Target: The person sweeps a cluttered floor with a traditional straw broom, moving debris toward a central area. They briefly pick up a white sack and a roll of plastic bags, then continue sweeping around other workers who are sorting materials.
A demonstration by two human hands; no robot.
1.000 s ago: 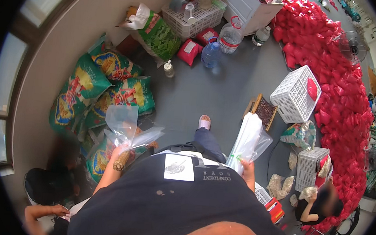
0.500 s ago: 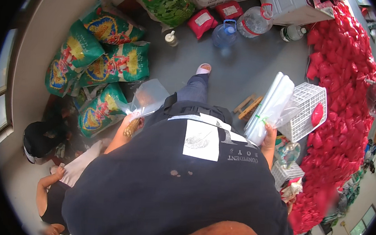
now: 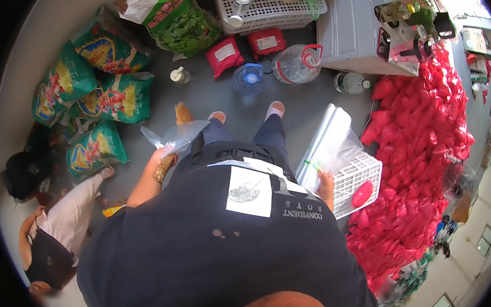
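Note:
My left hand (image 3: 158, 159) is closed around the handle of a straw brush (image 3: 164, 169) and a clear plastic bag (image 3: 183, 137). The brush's bristles poke out above the bag, toward my feet. In my right hand (image 3: 325, 184), at my right hip, is a long stack of clear plastic bags (image 3: 322, 145) tied with green string. Just beyond that hand lies a white perforated crate (image 3: 354, 169) with a red packet in it, partly hidden by the bags. My dark shirt fills the lower middle, and my two slippered feet show between my hands.
Green printed sacks (image 3: 99, 145) and two co-workers (image 3: 61, 225) are at left. Ahead are a green bag (image 3: 175, 18), red packets (image 3: 223, 59), water bottles (image 3: 295, 68), a white basket (image 3: 267, 22) and a white cabinet (image 3: 352, 41). A red packet pile (image 3: 408, 137) covers the right.
The view has shifted forward and turned. Both my feet now show. The crate has come nearer my right hand, and the straw bristles now stick up clearly above the left-hand bag.

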